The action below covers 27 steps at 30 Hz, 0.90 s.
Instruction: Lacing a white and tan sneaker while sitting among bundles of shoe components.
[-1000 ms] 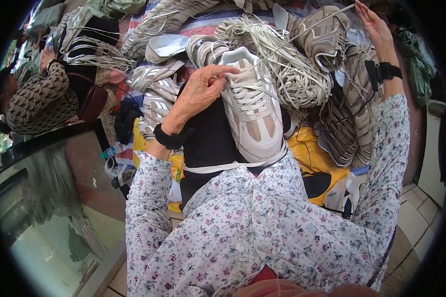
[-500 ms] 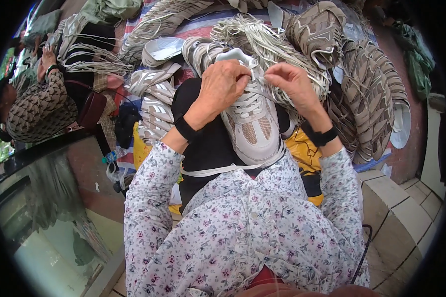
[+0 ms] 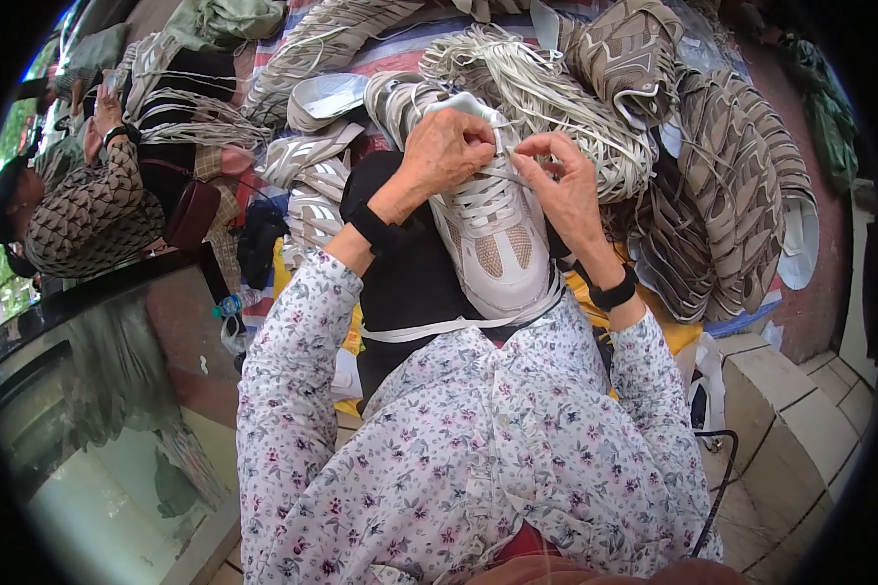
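Note:
A white and beige sneaker upper [image 3: 502,283] lies on my lap, its toe toward me, with a white shoelace [image 3: 488,200] criss-crossed over its tongue. My left hand [image 3: 447,151] is closed at the left edge of the lacing near the collar; its fingertips grip the shoe there. On the other side, my right hand [image 3: 561,180] pinches the shoelace between thumb and forefinger, close to the upper eyelets. The lace tip is too small to make out. A flat white strap [image 3: 419,331] runs across my lap at the toe.
Beyond the shoe lies a bundle of cream laces [image 3: 546,93]. Stacked brown uppers [image 3: 732,185] stand at the right, grey-white ones [image 3: 317,190] at the left. Another person [image 3: 93,210] sits far left, above a glass panel [image 3: 117,409]. Tiled steps [image 3: 771,390] are at the right.
My right hand has moved a little left and down, closer to the lacing, and its forearm has swung inward. The left hand stays at the collar. The other person's hands have shifted slightly.

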Available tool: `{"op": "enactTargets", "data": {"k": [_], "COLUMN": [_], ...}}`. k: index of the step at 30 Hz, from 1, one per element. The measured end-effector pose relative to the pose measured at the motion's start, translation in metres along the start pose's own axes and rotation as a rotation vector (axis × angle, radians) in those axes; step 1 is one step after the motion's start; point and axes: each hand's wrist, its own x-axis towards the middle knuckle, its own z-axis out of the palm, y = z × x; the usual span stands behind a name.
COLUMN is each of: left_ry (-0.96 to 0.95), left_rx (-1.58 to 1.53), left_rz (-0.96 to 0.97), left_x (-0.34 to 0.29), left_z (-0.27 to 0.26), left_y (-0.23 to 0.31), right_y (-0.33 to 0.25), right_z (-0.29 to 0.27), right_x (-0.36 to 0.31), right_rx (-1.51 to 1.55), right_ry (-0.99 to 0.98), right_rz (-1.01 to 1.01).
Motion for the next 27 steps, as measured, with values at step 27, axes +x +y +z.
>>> {"op": "enactTargets", "data": {"k": [27], "left_ry": [0.596], "left_rx": [0.437], "left_rz": [-0.232], "left_x": [-0.130], "left_z": [-0.141], "left_y": [-0.132], "right_y": [-0.030], "right_z": [-0.034], "right_x": [0.047], "right_rx": [0.329], "right_ry": [-0.596], "right_rz": [0.252]}}
